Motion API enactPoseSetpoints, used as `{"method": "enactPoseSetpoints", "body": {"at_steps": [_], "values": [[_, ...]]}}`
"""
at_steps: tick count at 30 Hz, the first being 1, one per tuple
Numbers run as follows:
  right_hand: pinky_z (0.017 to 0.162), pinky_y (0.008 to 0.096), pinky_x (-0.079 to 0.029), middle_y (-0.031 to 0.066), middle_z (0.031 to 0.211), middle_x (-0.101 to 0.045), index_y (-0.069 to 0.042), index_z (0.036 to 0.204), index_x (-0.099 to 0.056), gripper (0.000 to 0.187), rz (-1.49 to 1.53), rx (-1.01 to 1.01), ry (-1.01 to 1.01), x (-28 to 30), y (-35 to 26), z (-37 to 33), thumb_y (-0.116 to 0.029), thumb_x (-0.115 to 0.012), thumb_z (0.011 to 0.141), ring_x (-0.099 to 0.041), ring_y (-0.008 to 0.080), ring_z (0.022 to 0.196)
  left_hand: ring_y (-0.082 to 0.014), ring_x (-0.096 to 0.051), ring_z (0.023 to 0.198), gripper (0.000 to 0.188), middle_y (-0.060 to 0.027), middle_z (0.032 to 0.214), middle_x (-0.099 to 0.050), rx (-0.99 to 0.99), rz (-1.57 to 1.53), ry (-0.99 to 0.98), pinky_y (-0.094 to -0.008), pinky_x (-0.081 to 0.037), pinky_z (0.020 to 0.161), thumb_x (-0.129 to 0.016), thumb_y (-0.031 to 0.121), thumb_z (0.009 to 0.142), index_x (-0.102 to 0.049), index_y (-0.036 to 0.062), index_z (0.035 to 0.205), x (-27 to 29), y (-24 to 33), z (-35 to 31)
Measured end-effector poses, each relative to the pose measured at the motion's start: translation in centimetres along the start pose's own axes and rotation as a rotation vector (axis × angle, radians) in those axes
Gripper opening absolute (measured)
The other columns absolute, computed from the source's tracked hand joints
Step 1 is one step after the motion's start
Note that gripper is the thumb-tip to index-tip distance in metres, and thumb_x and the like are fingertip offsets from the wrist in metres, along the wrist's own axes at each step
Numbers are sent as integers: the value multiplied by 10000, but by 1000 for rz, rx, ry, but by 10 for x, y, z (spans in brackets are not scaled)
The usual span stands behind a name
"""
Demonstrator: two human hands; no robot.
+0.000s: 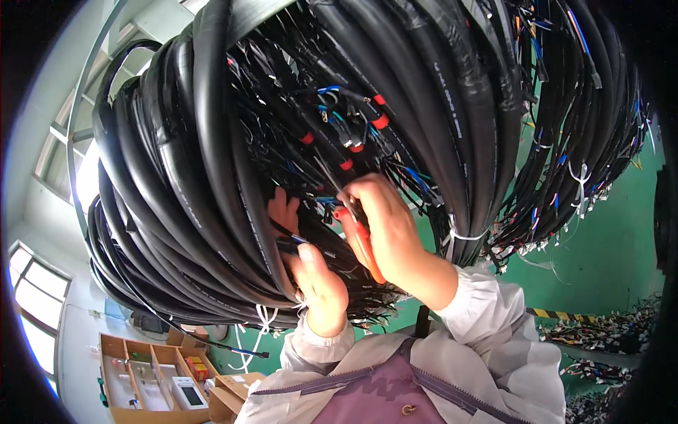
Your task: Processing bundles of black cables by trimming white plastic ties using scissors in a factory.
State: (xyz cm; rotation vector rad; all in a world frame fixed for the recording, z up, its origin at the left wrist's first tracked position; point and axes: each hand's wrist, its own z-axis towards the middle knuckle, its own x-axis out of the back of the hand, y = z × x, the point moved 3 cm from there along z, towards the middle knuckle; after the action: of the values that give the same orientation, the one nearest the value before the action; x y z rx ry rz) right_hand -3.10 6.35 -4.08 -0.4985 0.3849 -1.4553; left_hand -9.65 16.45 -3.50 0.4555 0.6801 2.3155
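Note:
A thick bundle of black cables (205, 141) hangs in front of me, bent into loops. My left hand (319, 286) reaches into its middle, with the fingers curled behind a thin black cable (288, 233) and the thumb on the near side. Part of that hand is hidden by the cables. My right hand (385, 219) is closed round a hand tool with red-orange handles (366, 256). The tool's thin metal end points up and left, among cable ends with red bands (346, 164); its exact kind is hard to make out.
More cables with stripped, coloured wire ends (558, 177) hang at the right. White ties (466, 237) bind the bundles. At the lower left stands a divided wooden box (134, 346) with small items. Heaps of cable ends (607, 325) lie at the lower right.

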Motion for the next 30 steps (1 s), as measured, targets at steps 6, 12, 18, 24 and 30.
{"method": "enactPoseSetpoints", "body": {"at_steps": [6, 12, 18, 24, 30], "values": [[625, 366, -453, 152, 840, -541, -14, 978, -455, 306, -1, -29, -114, 11, 2, 4, 74, -594, 720, -559, 333, 725, -253, -428, 1124, 529, -196, 1341, -387, 83, 8, 102, -361, -291, 990, -384, 261, 919, -307, -70, 1325, -11, 3, 16], [619, 421, -438, 198, 839, -530, -9, 985, -409, 300, 353, -186, -336, 6, -3, 2, 0, -566, 729, -550, 394, 724, -201, -458, 1134, 452, -135, 1301, -434, 148, 116, 81, -309, -338, 981, -350, 161, 930, -332, 0, 1352, -19, -3, 23], [654, 307, -420, 194, 1148, -434, 12, 980, -438, 330, 541, -234, -206, -9, 16, -39, 67, -545, 672, -493, 240, 782, -185, -446, 1128, 423, -119, 1289, -449, 123, 238, 67, -305, -309, 992, -360, 155, 930, -384, 7, 1326, -23, 8, 22], [962, 438, -380, 241, 1411, -250, -31, 995, -564, 374, 258, 95, -410, -10, 45, -41, -43, -668, 636, -377, 424, 1227, -236, -368, 1252, 461, -172, 1355, -403, 104, 193, -29, -351, -257, 1040, -350, 180, 930, -343, -37, 1337, -19, 11, 24], [933, 426, -404, 182, 1338, -405, -27, 921, -549, 322, -224, 388, -563, 17, 57, -22, -133, -654, 635, -464, 316, 1159, -251, -321, 1297, 506, -148, 1412, -323, 233, -16, -4, -367, -236, 1069, -369, 160, 910, -279, -28, 1370, -25, 10, 22]]}}
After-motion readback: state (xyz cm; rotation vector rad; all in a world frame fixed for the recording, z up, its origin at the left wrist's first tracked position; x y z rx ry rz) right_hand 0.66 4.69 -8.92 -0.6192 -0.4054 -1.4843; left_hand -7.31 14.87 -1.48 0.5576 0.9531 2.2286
